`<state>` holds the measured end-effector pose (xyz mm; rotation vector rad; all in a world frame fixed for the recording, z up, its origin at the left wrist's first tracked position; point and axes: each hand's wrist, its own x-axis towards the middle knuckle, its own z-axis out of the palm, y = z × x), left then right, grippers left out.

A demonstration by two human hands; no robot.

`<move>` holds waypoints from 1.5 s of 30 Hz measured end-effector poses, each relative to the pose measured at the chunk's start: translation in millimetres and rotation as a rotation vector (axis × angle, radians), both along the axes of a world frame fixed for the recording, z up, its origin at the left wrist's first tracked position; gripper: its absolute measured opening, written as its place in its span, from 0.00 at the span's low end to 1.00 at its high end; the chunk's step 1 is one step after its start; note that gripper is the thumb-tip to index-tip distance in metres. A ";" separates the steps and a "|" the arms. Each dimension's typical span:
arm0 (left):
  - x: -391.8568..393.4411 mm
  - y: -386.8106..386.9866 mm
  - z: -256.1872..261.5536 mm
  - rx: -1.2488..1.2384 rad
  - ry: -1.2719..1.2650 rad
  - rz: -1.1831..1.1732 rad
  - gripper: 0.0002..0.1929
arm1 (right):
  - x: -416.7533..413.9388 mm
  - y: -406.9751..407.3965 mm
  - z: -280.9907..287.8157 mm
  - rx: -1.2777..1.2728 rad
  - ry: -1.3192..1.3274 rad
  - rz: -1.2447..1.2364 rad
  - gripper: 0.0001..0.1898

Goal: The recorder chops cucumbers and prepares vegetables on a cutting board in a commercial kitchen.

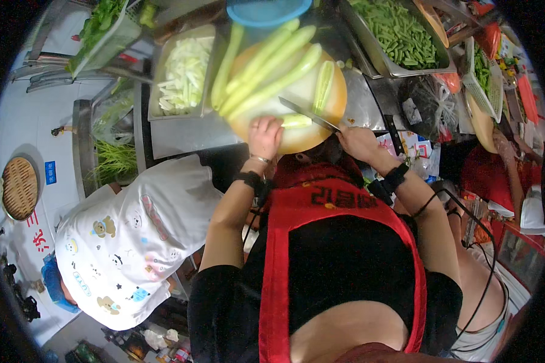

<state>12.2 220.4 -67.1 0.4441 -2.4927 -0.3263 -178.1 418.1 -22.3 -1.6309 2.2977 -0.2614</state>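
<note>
My right hand (356, 143) is closed on the handle of a kitchen knife (309, 114), its blade angled to the upper left over a round cutting board (331, 97). My left hand (265, 136) presses a short pale green piece of gourd or cucumber (296, 120) on the board's near part, beside the blade. A halved length with its cut face up (323, 87) lies to the right of the knife. Several long peeled pale green vegetables (272, 86) are laid across the board's left side and reach past its far edge.
A metal tray of cut pale strips (184, 75) stands left of the board, and one with chopped green beans (404, 34) at the upper right. A blue basin (269, 11) is behind the board. A second knife (394, 134) lies right. A person in white (136, 240) is close on the left.
</note>
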 end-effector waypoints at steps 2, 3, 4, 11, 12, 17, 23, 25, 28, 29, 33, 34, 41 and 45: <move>1.6 -1.5 -0.1 0.007 -0.024 0.003 0.10 | -5.3 1.8 7.4 0.024 0.017 0.015 0.11; 2.7 -3.0 -1.8 0.005 -0.029 -0.002 0.11 | -5.4 1.8 11.4 0.050 0.033 0.030 0.11; 3.7 -4.5 -3.0 0.003 -0.035 -0.006 0.11 | -2.1 1.6 10.2 0.050 0.032 0.032 0.11; 5.2 0.1 -0.7 -0.025 -0.081 0.010 0.11 | -2.6 -0.5 4.6 0.034 0.014 0.020 0.12; 6.3 1.0 -1.4 -0.025 -0.079 0.020 0.10 | -3.4 -0.5 8.9 0.024 0.024 0.046 0.12; 4.9 3.4 0.4 -0.013 -0.049 0.040 0.10 | 3.2 -4.2 0.0 0.024 -0.005 -0.005 0.12; 5.3 5.0 1.3 0.003 -0.038 0.051 0.09 | 1.3 -2.8 10.6 -0.012 -0.006 0.043 0.12; 3.9 8.3 4.0 0.001 -0.036 0.075 0.09 | 3.9 -0.1 3.1 -0.061 -0.026 0.029 0.12; 2.8 11.6 -2.2 -0.025 -0.033 0.112 0.10 | 0.5 -6.5 -5.8 -0.030 -0.011 0.025 0.11; 3.7 11.6 -3.1 -0.026 -0.034 0.115 0.10 | -1.8 -7.2 6.0 0.004 -0.013 0.041 0.11; 3.8 10.8 -4.2 -0.015 -0.032 0.118 0.10 | 1.9 -4.3 13.6 -0.053 -0.047 0.042 0.11; 3.7 11.5 -4.4 -0.030 -0.017 0.122 0.10 | 2.3 -4.7 4.8 -0.051 -0.048 0.044 0.11; 4.6 9.8 -2.1 0.023 -0.069 0.115 0.10 | 1.0 -12.1 14.0 -0.073 -0.037 0.095 0.10; 2.2 9.2 -1.0 0.001 -0.065 0.112 0.09 | 7.9 -18.8 -7.6 0.024 -0.005 0.060 0.10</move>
